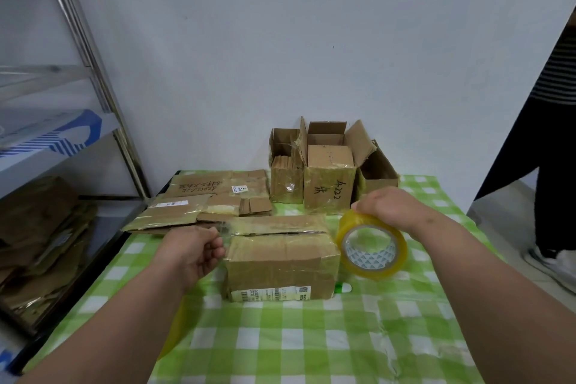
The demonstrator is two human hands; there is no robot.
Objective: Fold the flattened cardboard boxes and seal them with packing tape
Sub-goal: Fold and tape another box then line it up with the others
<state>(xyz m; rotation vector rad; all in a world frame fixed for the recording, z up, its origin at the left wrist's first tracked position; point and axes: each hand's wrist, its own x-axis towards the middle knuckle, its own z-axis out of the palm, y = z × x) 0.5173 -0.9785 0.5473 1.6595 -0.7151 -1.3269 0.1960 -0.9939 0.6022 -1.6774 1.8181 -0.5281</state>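
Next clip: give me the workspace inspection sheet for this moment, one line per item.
Surface: table under a green-checked cloth.
Job's things: closed box in the middle; tape roll to its right; flattened boxes at back left.
Clutter: three open boxes by the wall.
Grippers: left hand pinches a clear tape end at the box's left edge; right hand grips the roll.
Cables: nothing seen.
Surroundings: metal shelving left, cardboard beneath; a person's legs right.
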